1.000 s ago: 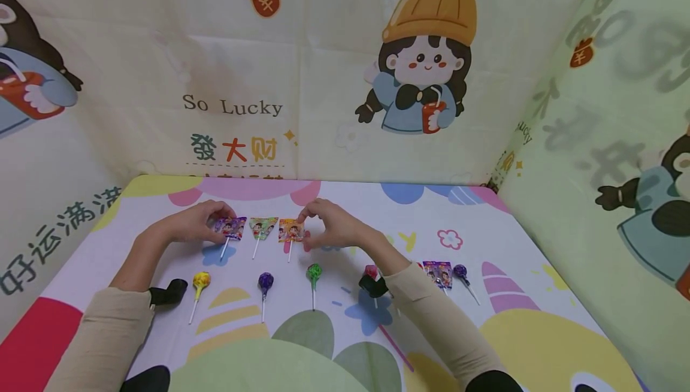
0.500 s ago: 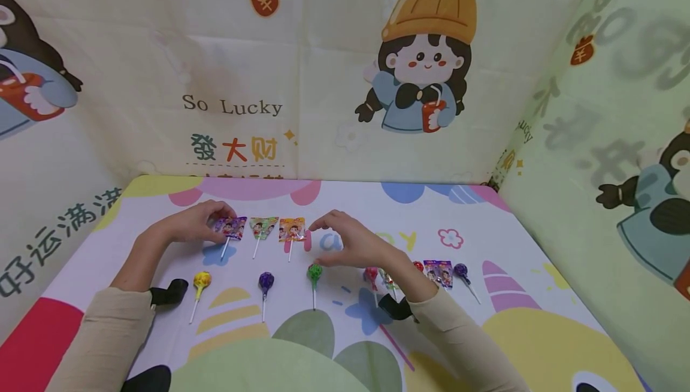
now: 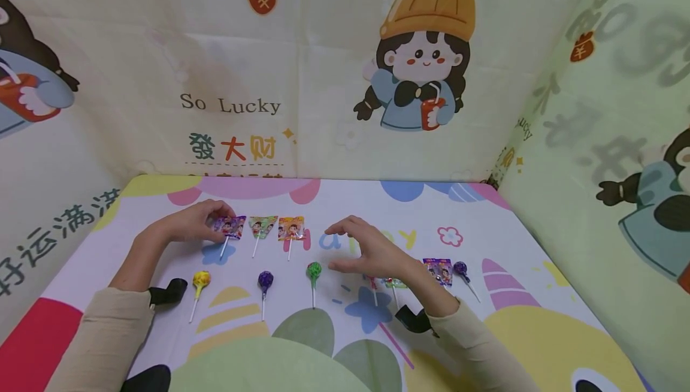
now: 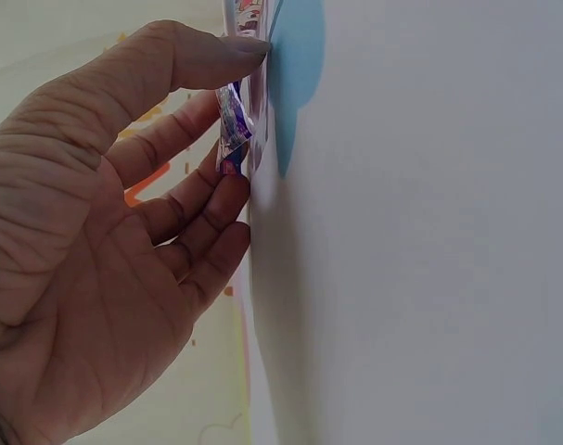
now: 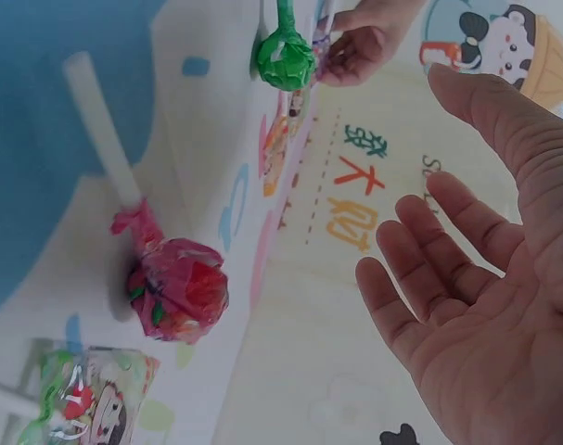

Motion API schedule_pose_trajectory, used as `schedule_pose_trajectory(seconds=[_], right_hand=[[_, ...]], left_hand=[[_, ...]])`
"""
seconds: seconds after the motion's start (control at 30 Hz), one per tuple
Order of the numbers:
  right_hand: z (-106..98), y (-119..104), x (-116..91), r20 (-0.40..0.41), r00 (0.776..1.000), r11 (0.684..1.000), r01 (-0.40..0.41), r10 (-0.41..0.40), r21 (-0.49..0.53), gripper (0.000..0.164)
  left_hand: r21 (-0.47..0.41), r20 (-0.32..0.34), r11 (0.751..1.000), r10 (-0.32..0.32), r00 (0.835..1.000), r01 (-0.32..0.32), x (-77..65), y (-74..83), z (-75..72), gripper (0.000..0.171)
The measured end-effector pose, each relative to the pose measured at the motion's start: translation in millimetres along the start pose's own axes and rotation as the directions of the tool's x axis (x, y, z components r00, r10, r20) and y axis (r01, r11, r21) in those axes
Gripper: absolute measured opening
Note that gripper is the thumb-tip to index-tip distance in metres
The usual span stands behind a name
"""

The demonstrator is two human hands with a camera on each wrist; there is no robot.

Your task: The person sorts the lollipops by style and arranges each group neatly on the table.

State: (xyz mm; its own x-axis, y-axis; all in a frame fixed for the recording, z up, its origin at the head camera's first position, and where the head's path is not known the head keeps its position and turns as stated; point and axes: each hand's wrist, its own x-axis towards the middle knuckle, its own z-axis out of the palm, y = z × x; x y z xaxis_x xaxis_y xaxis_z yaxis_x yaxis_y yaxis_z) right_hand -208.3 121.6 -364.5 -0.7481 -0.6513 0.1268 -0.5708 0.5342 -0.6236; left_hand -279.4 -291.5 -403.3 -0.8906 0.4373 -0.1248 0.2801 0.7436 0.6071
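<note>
My left hand (image 3: 188,224) pinches the edge of a flat lollipop in a purple wrapper (image 3: 233,226) at the table's back left. Up close, the thumb (image 4: 221,57) and fingers meet around the crinkled purple wrapper (image 4: 233,130). Beside it lie a flat green-wrapped lollipop (image 3: 263,226) and an orange-wrapped one (image 3: 291,228), forming a row. To the right of that row, my right hand (image 3: 377,252) hovers with fingers spread and nothing in it. Below its palm in the right wrist view are a round pink lollipop (image 5: 184,289) and a flat green-wrapped one (image 5: 95,394).
Nearer to me stand out a round yellow lollipop (image 3: 202,279), a round purple one (image 3: 265,280) and a round green one (image 3: 314,270), spaced apart. A purple packet lollipop (image 3: 439,271) and another round purple one (image 3: 460,268) lie right. Patterned cloth (image 3: 323,80) hangs behind the table.
My right hand has left the orange-wrapped lollipop and drawn back to the right, towards me. The left hand stays at the purple-wrapped one.
</note>
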Motion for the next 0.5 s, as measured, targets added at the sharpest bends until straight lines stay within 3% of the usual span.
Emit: schedule_pose_trajectory(seconds=[0.5], right_hand=[[-4,11,-24,-0.059,0.998,1.0,0.002,-0.002,0.008,0.052]], left_hand=[[0.016,-0.008,1.0,0.021,1.0,-0.021,-0.5,0.0,1.8,0.055]])
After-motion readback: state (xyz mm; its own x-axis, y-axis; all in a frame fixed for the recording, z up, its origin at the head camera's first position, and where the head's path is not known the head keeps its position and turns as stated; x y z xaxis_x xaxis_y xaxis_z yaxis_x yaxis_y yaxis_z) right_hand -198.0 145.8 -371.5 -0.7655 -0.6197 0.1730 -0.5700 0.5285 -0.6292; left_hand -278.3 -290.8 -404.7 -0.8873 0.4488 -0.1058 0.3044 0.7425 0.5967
